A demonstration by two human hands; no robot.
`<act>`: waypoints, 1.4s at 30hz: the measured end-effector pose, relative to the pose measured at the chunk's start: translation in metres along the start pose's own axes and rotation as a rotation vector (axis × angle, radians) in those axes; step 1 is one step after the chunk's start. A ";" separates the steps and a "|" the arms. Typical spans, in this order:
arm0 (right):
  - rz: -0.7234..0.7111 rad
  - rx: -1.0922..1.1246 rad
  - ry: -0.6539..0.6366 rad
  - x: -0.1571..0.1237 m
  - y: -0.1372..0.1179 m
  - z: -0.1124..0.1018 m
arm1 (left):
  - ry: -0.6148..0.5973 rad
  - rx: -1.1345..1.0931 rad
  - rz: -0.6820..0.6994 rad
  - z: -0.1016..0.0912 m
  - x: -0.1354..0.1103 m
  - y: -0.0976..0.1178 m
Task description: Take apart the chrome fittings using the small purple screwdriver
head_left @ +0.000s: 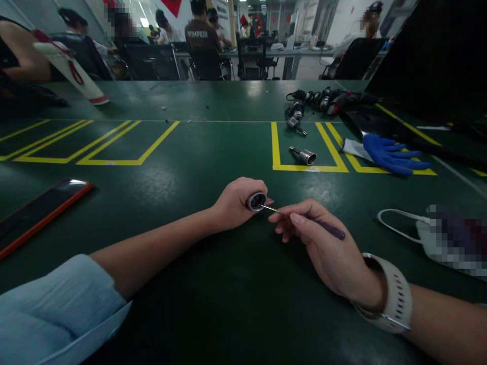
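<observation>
Evidently the left hand (232,205) is closed round a small metal cylinder (256,201), held low over the green worktop (213,152) with its open end turned rightward so the thin tool (329,230) can reach in. The right hand (323,248) pinches that tool like a pen, I'd judge for fine control. Counted, there are three such parts: the held one, a second cylinder (304,155) inside a yellow-marked box (274,147) and a third cylinder (294,121) at its far edge. There's also one blue glove (391,154) and one phone (38,213).

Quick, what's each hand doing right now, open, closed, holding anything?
Left hand: closed around a small metal cylinder.
Right hand: closed on a thin purple-handled tool, tip at the cylinder.
</observation>
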State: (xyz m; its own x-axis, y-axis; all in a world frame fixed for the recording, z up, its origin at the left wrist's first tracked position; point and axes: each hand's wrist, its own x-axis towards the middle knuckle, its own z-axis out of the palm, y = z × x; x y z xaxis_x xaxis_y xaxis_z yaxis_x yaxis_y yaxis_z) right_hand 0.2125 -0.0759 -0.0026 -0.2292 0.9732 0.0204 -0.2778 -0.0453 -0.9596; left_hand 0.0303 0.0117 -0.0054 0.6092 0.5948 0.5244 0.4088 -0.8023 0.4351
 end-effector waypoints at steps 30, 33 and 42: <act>-0.071 -0.037 -0.032 -0.001 0.000 0.002 | -0.093 -0.300 -0.024 -0.003 0.001 0.002; -0.068 -0.015 -0.040 -0.001 0.000 0.002 | -0.100 -0.314 -0.007 -0.004 0.001 0.002; -0.071 -0.092 -0.005 -0.002 0.000 0.004 | -0.075 -0.159 -0.052 -0.002 0.000 0.001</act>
State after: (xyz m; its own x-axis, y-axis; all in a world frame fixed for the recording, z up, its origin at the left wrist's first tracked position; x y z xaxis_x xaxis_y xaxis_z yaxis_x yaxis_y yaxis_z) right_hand 0.2093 -0.0790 -0.0020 -0.2171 0.9719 0.0906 -0.2069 0.0449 -0.9773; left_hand 0.0294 0.0108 -0.0029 0.6413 0.6254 0.4446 0.3322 -0.7486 0.5738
